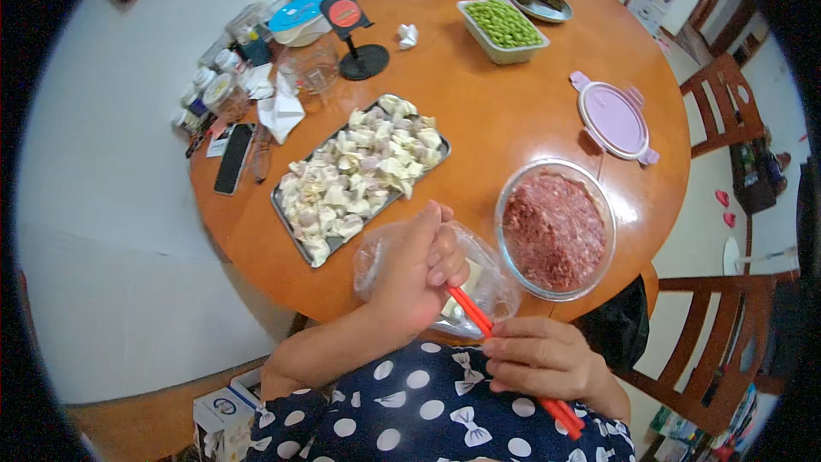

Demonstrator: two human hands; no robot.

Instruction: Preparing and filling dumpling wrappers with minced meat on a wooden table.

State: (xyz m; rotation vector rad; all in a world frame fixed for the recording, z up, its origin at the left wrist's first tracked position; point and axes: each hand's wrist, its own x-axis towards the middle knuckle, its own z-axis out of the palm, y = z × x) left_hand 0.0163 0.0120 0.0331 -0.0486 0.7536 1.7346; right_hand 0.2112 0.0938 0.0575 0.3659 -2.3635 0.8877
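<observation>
My right hand point(540, 358) grips a pair of red chopsticks point(471, 310) near their middle, the thick ends pointing down toward my lap. Their tips reach the curled fingers of my left hand point(417, 269), which is closed; whatever is inside it is hidden. Under my left hand lies a clear plastic bag point(376, 252) with pale, flat, square wrappers point(469, 279) partly visible. To the right stands a clear glass bowl point(612, 244) of raw minced meat point(556, 227). Beyond my left hand, many folded wontons point(355, 162) cover a dark metal tray point(294, 238).
A lilac lid point(614, 120) lies past the bowl. Farther back are a container of green beans point(503, 26) and a black phone stand point(365, 62). A phone point(233, 160), a glass jug point(312, 73) and several jars line the left edge. Wooden chairs point(710, 351) stand at the right.
</observation>
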